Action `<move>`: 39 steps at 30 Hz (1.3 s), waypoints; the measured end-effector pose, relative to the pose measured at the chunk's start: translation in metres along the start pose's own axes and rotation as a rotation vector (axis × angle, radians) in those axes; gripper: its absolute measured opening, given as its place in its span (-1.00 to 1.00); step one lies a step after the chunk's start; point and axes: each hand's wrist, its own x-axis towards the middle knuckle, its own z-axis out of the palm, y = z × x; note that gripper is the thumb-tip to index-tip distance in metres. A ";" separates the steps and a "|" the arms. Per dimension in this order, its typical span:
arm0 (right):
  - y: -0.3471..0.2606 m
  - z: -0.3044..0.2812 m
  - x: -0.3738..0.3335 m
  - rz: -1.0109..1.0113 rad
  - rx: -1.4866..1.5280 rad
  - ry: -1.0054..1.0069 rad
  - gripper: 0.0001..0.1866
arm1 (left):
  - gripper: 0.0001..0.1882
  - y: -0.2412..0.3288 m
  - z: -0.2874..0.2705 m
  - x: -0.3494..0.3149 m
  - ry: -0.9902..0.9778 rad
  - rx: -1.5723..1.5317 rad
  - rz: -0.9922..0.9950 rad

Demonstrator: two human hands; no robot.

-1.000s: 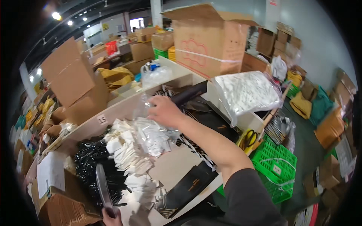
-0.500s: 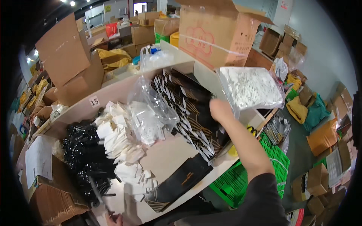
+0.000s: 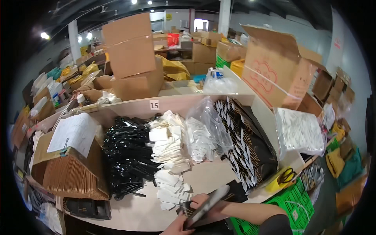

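Observation:
My left hand (image 3: 178, 226), low in the middle, is closed round the near end of a long dark grey bar (image 3: 211, 201) with a rounded far end. The bar slants up to the right and is blurred; I cannot tell its kind. My right hand (image 3: 203, 201) is beside it, partly behind the bar. Its bent fingers are on a black sleeve (image 3: 185, 208) with gold lines at the table's near edge. Beyond my hands lie white paper packets (image 3: 172, 192), glossy black-wrapped pieces (image 3: 131, 156) and a stack of black sleeves (image 3: 254, 145) with white strips.
A low partition (image 3: 129, 107) bounds the table's back. At left stands a carton of brown cardboard pieces (image 3: 74, 176). To the right are a clear bag of white pieces (image 3: 301, 133), black-handled scissors (image 3: 287, 176) and a green crate (image 3: 293, 203). A clear bag (image 3: 207, 129) lies mid-table.
My right hand has come back from the sleeve stack to the near edge. My left hand has brought the bar beside it. The view has swung left.

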 end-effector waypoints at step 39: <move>-0.023 -0.006 0.011 0.073 0.217 0.129 -0.55 | -0.54 0.029 -0.022 -0.016 0.113 -0.062 0.040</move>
